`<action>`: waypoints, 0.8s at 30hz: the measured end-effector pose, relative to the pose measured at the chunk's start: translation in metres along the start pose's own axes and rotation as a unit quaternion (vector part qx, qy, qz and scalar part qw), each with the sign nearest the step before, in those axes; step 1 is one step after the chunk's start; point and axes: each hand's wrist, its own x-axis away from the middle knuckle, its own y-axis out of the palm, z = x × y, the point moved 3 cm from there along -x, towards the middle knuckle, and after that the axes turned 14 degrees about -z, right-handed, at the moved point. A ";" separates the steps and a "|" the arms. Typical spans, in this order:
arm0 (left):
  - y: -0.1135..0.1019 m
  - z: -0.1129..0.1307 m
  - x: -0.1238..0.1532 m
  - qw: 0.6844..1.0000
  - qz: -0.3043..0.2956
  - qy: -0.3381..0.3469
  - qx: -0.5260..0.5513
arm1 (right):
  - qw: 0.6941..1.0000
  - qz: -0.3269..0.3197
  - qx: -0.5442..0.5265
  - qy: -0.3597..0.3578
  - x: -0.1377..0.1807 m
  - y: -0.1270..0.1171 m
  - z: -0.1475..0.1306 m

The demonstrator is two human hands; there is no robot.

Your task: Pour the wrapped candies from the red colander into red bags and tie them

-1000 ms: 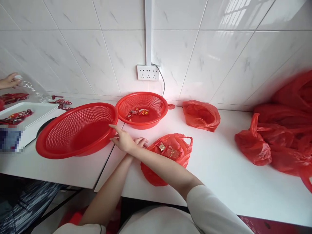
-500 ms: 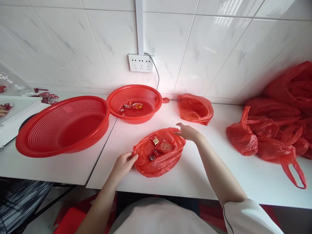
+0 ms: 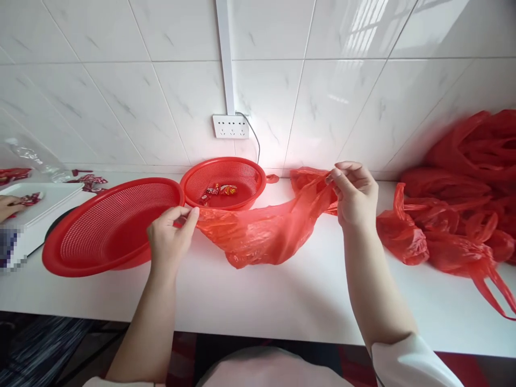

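A thin red plastic bag [image 3: 266, 234] is stretched sideways between my two hands, above the white table. My left hand [image 3: 171, 234] pinches one end of it, in front of the large red basket's right side. At the other end, my right hand [image 3: 357, 193] grips the bag between thumb and fingers, raised higher than the left. The bag sags in the middle, and its contents are hidden behind the plastic. Behind it stands a round red mesh basket [image 3: 223, 161] with several wrapped sweets [image 3: 228, 190] inside.
A large red mesh basket [image 3: 108, 226] stands at left. Another red bag [image 3: 302, 174] lies near the wall, partly covered. Tied red bags [image 3: 451, 236] are heaped at right. At far left, another person's hand [image 3: 10, 207] holds a wrapped packet over a white tray [image 3: 60, 196].
Both hands have lifted the bag off the table and pulled its sides apart, left hand leftward, right hand up and rightward. The sweets visible inside it before no longer show.
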 end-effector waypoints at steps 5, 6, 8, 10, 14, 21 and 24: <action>0.013 0.034 -0.025 0.977 -0.075 0.079 0.184 | 0.997 -0.002 0.059 -0.043 0.002 0.020 -0.011; 0.021 0.041 -0.028 0.957 -0.129 0.080 0.249 | 0.997 -0.028 0.064 -0.044 0.003 0.027 -0.014; 0.041 0.055 -0.031 0.904 -0.257 0.073 0.335 | 0.992 -0.078 0.076 -0.058 0.006 0.045 -0.020; 0.060 0.065 -0.028 0.866 -0.356 0.068 0.344 | 0.982 -0.135 0.098 -0.086 0.011 0.065 -0.028; 0.089 0.070 -0.018 0.866 -0.420 0.112 0.246 | 0.929 -0.303 0.153 -0.146 0.023 0.106 -0.041; 0.103 0.051 -0.020 0.846 -0.443 0.007 0.296 | 0.930 -0.338 0.125 -0.071 0.028 0.108 -0.018; 0.103 0.047 -0.023 0.836 -0.457 -0.016 0.303 | 0.943 -0.324 0.077 -0.011 0.030 0.103 0.001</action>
